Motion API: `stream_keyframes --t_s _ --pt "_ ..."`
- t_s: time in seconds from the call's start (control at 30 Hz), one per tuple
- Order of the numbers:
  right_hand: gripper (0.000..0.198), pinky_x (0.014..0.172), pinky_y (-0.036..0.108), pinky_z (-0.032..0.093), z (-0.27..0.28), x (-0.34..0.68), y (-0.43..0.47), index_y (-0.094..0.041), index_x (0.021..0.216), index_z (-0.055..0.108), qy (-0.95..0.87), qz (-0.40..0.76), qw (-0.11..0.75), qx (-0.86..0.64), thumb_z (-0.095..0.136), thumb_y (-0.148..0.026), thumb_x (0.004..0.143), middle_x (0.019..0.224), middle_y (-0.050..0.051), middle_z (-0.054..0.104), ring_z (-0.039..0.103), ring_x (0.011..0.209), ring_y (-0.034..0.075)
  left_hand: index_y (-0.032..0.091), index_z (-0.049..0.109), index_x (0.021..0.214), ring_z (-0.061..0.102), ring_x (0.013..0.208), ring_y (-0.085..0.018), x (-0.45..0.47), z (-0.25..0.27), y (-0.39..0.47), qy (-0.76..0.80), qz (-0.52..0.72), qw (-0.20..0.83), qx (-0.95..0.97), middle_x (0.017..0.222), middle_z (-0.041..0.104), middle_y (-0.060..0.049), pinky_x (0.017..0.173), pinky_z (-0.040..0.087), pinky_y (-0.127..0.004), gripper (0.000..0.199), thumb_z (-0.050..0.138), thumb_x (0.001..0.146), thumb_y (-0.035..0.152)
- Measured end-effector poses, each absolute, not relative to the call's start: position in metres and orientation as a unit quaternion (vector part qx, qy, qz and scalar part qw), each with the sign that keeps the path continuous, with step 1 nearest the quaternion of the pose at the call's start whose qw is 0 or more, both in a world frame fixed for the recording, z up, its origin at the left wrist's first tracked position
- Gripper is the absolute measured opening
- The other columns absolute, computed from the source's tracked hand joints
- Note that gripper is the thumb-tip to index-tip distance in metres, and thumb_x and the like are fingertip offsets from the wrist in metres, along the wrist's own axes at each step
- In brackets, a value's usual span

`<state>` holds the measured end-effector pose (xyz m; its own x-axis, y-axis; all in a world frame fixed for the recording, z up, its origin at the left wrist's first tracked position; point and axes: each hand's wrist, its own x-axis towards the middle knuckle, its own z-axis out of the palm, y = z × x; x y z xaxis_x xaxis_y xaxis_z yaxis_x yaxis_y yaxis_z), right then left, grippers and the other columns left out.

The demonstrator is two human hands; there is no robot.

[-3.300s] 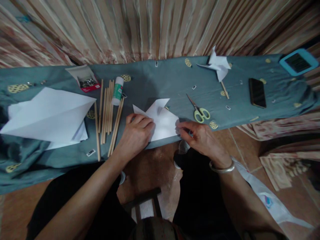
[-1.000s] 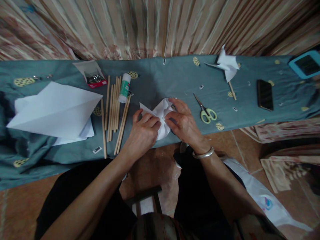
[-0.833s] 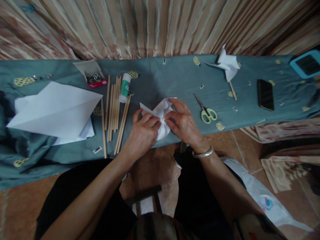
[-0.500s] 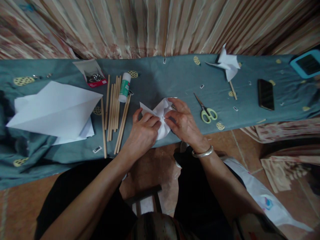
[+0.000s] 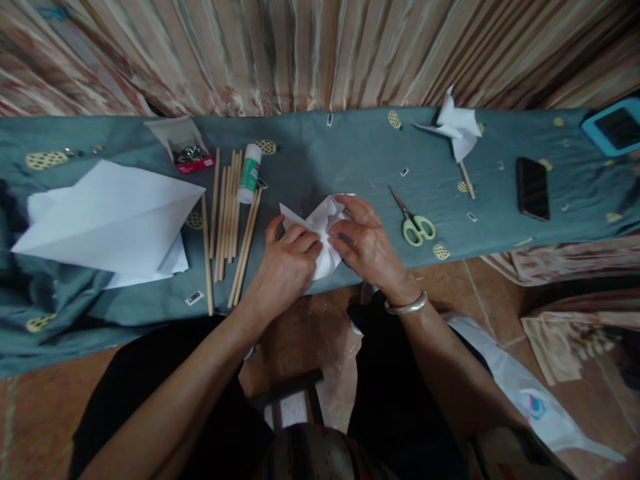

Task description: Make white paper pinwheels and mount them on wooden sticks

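Observation:
A white paper pinwheel [image 5: 327, 260] lies at the table's front edge, its points bent in toward the middle. My left hand [image 5: 293, 257] is closed on its left side, fingertips pressed near the centre. From the right, my right hand [image 5: 364, 243] pinches the paper close to the same spot, with a silver bangle on that wrist. What sits beneath the fingertips is hidden. To the right of my right hand lie scissors [image 5: 413, 223] with light green handles. Left of my left hand are several thin wooden sticks [image 5: 230, 207] and a glue stick [image 5: 249, 175].
White paper sheets [image 5: 110, 220] are stacked at the left. Behind them stands an open red box [image 5: 193, 160] of small metal pieces. A finished-looking pinwheel on a stick [image 5: 457, 130], a dark phone [image 5: 533, 189] and a blue-framed device [image 5: 615, 127] lie at the right. A curtain [image 5: 300, 53] hangs behind.
Both hands stay at the pinwheel's centre with almost the same grip. The view has shifted very slightly; nothing else has visibly moved.

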<state>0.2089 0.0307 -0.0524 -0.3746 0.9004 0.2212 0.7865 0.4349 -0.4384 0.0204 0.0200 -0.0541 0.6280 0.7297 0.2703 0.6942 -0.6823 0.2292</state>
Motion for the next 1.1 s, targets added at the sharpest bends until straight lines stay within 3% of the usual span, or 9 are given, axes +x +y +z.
stream_keyframes --t_s 0.4,0.77,1.1 --pt "0.024 0.109 0.044 0.036 -0.044 0.203 0.026 -0.02 0.087 0.07 -0.827 0.094 0.175 -0.526 0.049 -0.029 0.093 0.145 0.008 0.043 0.037 0.135 0.028 0.02 0.066 0.095 0.058 0.1 -0.025 0.021 -0.055 0.02 0.398 0.183 0.047 0.898 0.1 0.07 -0.004 0.106 0.031 -0.059 0.017 0.052 0.087 0.015" --pt "0.032 0.107 0.057 0.03 -0.042 0.202 0.005 -0.015 0.11 0.065 -0.839 0.089 0.124 -0.522 0.04 -0.012 0.089 0.153 0.014 0.031 0.016 0.145 0.031 0.015 0.067 0.103 0.056 0.103 -0.026 0.019 -0.054 0.02 0.397 0.187 0.072 0.896 0.105 0.07 -0.008 0.108 0.026 -0.058 0.024 0.048 0.089 0.017" --pt "0.035 0.111 0.051 0.024 -0.055 0.194 -0.005 -0.014 0.122 0.055 -0.843 0.036 0.135 -0.519 0.037 -0.016 0.093 0.153 0.014 0.03 0.007 0.147 0.028 0.017 0.065 0.112 0.051 0.112 -0.028 0.016 -0.054 0.021 0.414 0.215 0.108 0.878 0.119 0.066 -0.011 0.106 0.026 -0.059 0.033 0.044 0.087 0.014"
